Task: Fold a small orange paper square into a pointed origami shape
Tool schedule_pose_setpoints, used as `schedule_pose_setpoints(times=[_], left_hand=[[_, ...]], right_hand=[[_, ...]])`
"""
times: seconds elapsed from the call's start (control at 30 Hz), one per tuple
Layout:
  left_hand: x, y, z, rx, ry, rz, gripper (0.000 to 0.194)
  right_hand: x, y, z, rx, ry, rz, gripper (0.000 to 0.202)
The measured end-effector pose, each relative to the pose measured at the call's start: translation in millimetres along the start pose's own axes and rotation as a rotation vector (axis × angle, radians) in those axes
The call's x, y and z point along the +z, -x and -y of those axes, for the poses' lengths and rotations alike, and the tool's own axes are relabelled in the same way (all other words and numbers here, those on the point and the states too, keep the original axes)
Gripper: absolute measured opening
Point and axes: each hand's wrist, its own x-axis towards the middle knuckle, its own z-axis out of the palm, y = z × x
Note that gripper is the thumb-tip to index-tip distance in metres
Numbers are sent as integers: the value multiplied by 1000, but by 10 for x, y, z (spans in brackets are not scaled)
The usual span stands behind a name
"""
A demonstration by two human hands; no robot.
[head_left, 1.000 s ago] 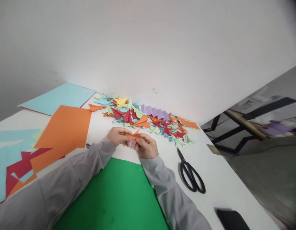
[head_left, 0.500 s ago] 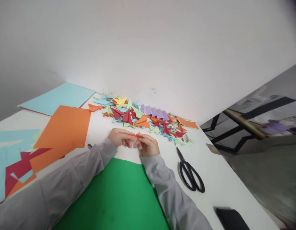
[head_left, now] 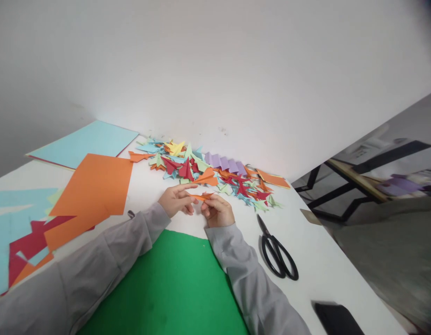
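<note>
A small folded orange paper [head_left: 201, 197], narrow like a paper plane, is held up between my two hands above the table. My right hand [head_left: 218, 211] is closed, pinching its right end between thumb and fingers. On the other end, my left hand [head_left: 177, 200] has its thumb against the paper, with the index finger raised off it and stretched out. The lower fingers of that hand are curled under. Just beyond lies a heap of small folded paper planes [head_left: 185, 170] in red, orange, green, blue and yellow, with a pleated purple paper [head_left: 225, 164] among them.
Black scissors [head_left: 277, 251] lie to the right on the white table [head_left: 327, 270], with a black flat object [head_left: 337, 318] nearer me. Orange sheets [head_left: 97, 181], paper scraps [head_left: 30, 242] and blue sheets [head_left: 86, 142] lie left. Something green [head_left: 166, 279] is below my arms; a wall [head_left: 201, 70] rises behind.
My left index finger has lifted off the folded orange paper and straightened. The paper has turned slightly and shifted a little to the right with my right hand.
</note>
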Motion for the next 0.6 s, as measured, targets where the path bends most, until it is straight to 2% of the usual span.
schedule_pose_setpoints(times=[0.23,0.6], left_hand=[[14,-35,47,35,-42,-65,30],[-10,-52,37,-56,235,-7,24]], right_hand=[[43,28,-32,-28,88,79,14],[-19,-8,-69,-40,68,87,13]])
